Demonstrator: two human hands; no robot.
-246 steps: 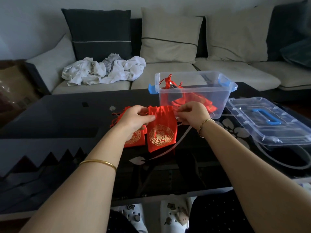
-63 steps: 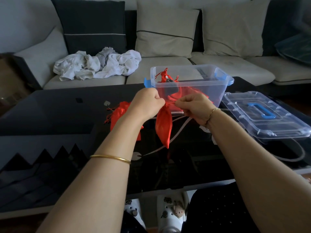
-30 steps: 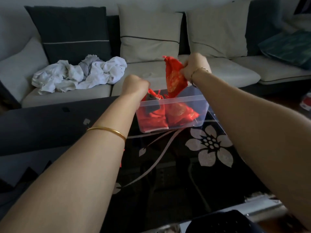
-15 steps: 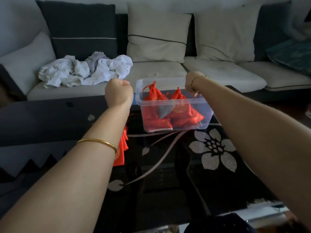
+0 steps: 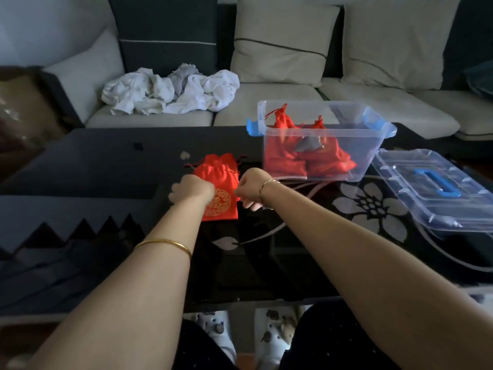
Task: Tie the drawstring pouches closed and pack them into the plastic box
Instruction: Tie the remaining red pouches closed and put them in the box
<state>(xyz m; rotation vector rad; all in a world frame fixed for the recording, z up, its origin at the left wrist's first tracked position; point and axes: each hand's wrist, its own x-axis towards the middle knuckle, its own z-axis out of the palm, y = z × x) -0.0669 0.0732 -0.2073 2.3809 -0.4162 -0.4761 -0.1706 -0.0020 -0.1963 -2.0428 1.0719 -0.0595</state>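
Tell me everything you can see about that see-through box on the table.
The plastic box is clear, rectangular and open-topped, with a blue latch at each end. It stands upright on the dark glass table. Red pouches lie heaped inside, a grey thing among them. Its clear lid, with a blue handle, lies flat on the table beside it, to the right. The left hand and right hand are nearer the camera and do not touch it.

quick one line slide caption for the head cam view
Left hand and right hand at a red pouch on the black table; plastic box behind holds more pouches, lid alongside.
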